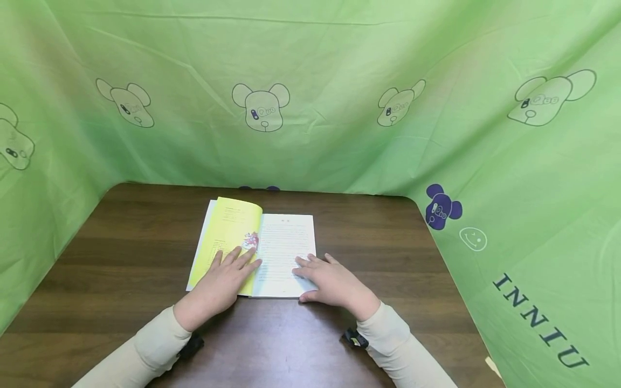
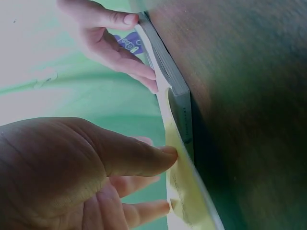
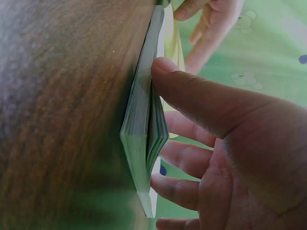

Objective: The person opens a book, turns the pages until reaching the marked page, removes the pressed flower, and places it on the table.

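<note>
An open book [image 1: 285,258] lies on the wooden table, a yellow page [image 1: 232,221] with a small pink picture on its left side and a white page of printed text on its right. My left hand [image 1: 220,283] rests on the lower yellow page with fingers spread, their tips reaching toward the spine. On the white page's lower right lie the extended fingers of my right hand [image 1: 335,280], its thumb at the bottom edge. In the right wrist view that thumb [image 3: 165,67] touches the page edges, where a narrow gap parts the stack [image 3: 144,129].
The brown table [image 1: 378,237] extends around the book. A green cloth [image 1: 330,151] printed with bear heads hangs behind and along both sides. Dark straps [image 1: 356,338] sit at both wrists, and a small pale object [image 1: 492,366] lies at the table's right edge.
</note>
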Demonstrator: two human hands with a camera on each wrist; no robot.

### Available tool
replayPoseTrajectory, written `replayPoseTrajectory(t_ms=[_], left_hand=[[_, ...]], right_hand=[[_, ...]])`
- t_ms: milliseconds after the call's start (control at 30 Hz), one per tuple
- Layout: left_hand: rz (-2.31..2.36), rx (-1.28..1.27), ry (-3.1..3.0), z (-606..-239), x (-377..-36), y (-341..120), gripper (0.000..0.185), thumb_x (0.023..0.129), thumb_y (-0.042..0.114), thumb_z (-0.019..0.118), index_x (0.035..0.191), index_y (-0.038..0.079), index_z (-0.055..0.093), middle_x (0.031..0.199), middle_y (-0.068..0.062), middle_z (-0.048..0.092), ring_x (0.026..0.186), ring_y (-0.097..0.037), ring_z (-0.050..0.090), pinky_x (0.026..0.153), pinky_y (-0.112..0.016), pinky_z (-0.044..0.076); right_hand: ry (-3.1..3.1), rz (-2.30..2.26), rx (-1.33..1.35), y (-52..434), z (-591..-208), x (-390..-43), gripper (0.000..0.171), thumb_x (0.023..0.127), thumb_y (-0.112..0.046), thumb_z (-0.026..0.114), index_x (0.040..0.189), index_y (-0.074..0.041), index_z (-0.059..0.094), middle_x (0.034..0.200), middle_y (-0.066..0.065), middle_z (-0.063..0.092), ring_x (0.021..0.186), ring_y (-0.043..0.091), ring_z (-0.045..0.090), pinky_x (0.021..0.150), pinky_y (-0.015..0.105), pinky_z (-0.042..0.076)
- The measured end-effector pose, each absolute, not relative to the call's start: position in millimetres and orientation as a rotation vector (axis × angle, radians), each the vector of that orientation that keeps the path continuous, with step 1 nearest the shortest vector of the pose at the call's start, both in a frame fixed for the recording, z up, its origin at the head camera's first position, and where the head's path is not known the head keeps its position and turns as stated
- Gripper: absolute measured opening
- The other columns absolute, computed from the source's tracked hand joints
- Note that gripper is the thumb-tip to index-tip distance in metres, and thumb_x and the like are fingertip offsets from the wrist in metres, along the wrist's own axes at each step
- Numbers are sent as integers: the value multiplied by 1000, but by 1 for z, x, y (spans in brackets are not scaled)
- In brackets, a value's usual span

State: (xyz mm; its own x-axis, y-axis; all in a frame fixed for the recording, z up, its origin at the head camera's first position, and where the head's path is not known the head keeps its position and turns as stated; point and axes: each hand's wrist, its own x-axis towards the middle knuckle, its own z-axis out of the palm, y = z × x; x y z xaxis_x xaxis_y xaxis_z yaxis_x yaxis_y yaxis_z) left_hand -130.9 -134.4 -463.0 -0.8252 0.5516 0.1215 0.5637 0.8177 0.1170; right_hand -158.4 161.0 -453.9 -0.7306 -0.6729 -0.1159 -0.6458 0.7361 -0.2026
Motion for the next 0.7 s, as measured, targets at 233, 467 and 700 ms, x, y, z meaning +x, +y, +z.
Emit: replayPoseTrajectory(t_ms=[233, 467, 700], left_hand=[[-245, -829, -3021, -460, -129, -133, 52, 92, -10, 53, 140, 8, 61, 152, -18, 52, 139, -46, 47, 102, -75, 39], [-316, -743, -3065, -459, -128, -131, 41, 96, 4, 56, 137, 7, 64, 152, -18, 53, 139, -44, 49, 96, -71, 47], [-403, -693, -3112, -459, -128, -130, 47, 99, 29, 68, 138, 6, 63, 154, -18, 50, 142, -44, 45, 98, -70, 46]], right_hand=[[2773, -226, -986, 162, -453, -157, 67, 82, -47, 83, 140, -20, 64, 157, 3, 50, 145, 33, 45, 117, 65, 29], [2771, -214, -985, 161, -452, -156, 66, 82, -47, 83, 139, -18, 64, 156, 5, 50, 145, 34, 46, 116, 65, 29], [2748, -203, -1010, 162, -449, -156, 60, 88, -46, 78, 139, -16, 65, 156, 7, 50, 145, 35, 45, 116, 66, 29]])
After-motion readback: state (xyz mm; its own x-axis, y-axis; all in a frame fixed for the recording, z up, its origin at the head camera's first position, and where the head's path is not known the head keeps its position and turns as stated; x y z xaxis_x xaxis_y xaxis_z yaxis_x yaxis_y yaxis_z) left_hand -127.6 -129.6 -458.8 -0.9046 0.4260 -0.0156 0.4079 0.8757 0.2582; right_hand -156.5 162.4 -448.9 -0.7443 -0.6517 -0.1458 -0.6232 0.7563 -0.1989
